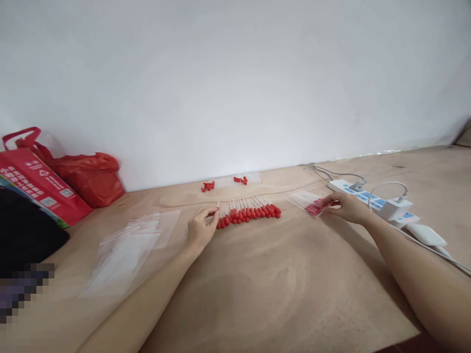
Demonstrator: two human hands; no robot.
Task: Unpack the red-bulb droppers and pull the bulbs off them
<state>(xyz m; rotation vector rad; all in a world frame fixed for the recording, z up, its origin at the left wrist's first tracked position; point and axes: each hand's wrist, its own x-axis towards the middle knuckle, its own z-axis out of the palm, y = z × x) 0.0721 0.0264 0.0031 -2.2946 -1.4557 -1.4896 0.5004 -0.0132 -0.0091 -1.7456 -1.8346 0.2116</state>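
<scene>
A row of white sticks with fat red tips [253, 214] lies side by side on the wooden tabletop, red ends toward me. At the row's left end my left hand [202, 228] has thumb and fingertips closed around one stick, whose pale end [218, 203] points up and away. To the right of the row, my right hand [344, 206] pinches the edge of a clear plastic bag [298, 198]. Inside that bag, several red-tipped sticks show through the film, with their red ends next to my fingers.
Flat clear zip bags [128, 250] overlap on the left. Loose red pieces [208, 186] lie near the wall on a clear bag [224, 181]. A power strip [362, 195] with a white charger [395, 208] and cables is at right. A red carrier bag [90, 176] stands far left.
</scene>
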